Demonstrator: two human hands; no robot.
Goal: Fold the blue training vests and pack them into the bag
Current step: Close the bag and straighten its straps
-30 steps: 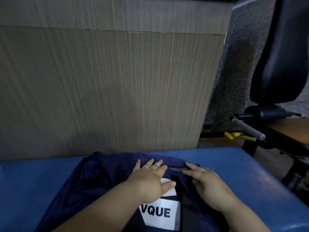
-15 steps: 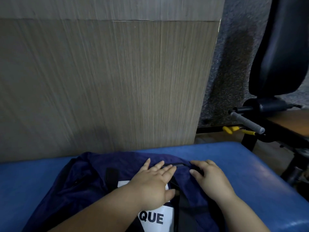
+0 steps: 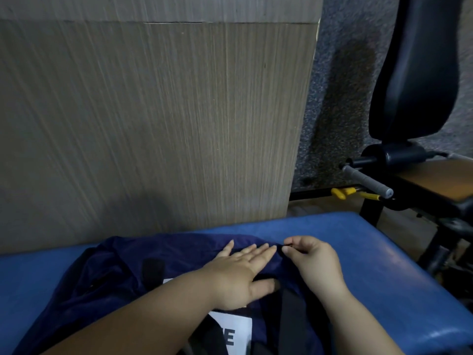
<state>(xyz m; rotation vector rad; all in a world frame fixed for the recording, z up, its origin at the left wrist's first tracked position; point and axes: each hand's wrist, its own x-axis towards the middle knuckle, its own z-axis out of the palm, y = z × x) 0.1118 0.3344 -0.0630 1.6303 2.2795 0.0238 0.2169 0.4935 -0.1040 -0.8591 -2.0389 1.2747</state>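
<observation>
Bag | label shows "E" | left hand flat | right hand pinching edge

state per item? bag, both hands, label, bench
bag: lying slumped on the bench; can't tell whether the zip is open or closed.
left hand: open, fingers straight, pressing flat on the bag.
right hand: fingers curled, pinching the bag's far edge.
label: white, partly hidden under the left hand.
bench: blue, padded, carrying the bag.

A navy-blue bag, its white label lettered in black, on a bright blue desk; grey-brown streaked panel at 12 o'clock, black seat at 2 o'clock.
</observation>
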